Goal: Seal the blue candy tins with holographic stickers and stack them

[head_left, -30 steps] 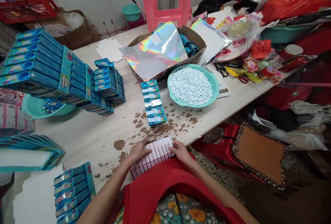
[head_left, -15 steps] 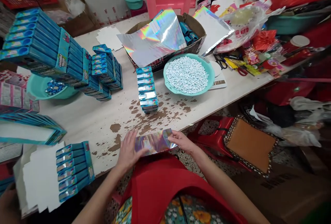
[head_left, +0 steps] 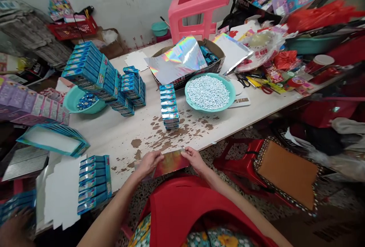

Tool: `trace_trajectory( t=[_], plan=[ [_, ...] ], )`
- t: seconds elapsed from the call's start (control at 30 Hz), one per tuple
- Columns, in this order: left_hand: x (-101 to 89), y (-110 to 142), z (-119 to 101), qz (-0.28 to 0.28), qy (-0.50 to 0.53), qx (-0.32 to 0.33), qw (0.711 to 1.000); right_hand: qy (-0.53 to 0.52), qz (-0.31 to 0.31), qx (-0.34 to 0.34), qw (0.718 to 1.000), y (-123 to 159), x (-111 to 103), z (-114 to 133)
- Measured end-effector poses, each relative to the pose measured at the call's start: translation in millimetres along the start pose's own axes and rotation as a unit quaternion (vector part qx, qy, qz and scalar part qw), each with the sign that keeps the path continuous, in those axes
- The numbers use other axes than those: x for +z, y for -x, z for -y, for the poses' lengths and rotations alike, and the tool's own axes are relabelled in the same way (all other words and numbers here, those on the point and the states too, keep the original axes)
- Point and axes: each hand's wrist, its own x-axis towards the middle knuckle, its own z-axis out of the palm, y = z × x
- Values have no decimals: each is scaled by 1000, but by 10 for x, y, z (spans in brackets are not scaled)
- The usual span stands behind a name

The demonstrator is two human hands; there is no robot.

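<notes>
Between my hands, at the table's front edge, is a shiny holographic foil piece (head_left: 172,162), reddish where it reflects my red apron. My left hand (head_left: 148,162) pinches its left part, thumb on top. At its upper right corner my right hand (head_left: 194,157) grips with thumb and fingers. Whether the foil is a flat sheet or a pouch I cannot tell. Just beyond stands a row of small blue boxes (head_left: 169,106). Right of the row sits a teal bowl (head_left: 196,107) full of small pale-blue pellets.
Taller stacks of blue boxes (head_left: 94,72) stand at left beside a teal basin (head_left: 70,100) of blue wrapped pieces. A cardboard box (head_left: 218,54) holds blue packs under foil sheets. Scissors (head_left: 243,80) lie at right. Another person's hand (head_left: 17,222) is at lower left, near blue boxes.
My left hand has gone from lying spread on the foil to pinching it. The foil is tilted differently and looks redder. The view has shifted, showing more of the back wall.
</notes>
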Motion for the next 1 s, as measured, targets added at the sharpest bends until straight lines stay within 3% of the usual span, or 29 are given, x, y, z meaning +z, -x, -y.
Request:
trace_trajectory(
  t=[0.13, 0.23, 0.43, 0.67, 0.77, 0.87, 0.93, 1.0],
  plan=[
    [-44, -116, 88, 19, -16, -1, 1000, 45, -21, 3, 999, -161, 32, -28],
    [-60, -295, 29, -7, 2, 22, 1000, 85, -38, -16, 996, -287, 21, 4],
    [128, -668, -229, -16, 60, 111, 992, 73, -47, -41, 995, -361, 72, 57],
    [227, -816, -227, -13, 119, 102, 988, 127, -60, -40, 989, -326, 23, 88],
    [222, -842, -215, -8, 113, 111, 987, 266, -60, -56, 961, -372, -11, 191],
    [202, -816, -163, -6, 60, 125, 990, 425, -55, -85, 899, -430, -2, 313],
    [181, -766, -82, -6, 15, 121, 993, 494, -59, -85, 864, -462, 14, 361],
    [154, -707, 26, 4, -13, 109, 994, 527, -61, -74, 845, -486, 22, 370]
  ],
)
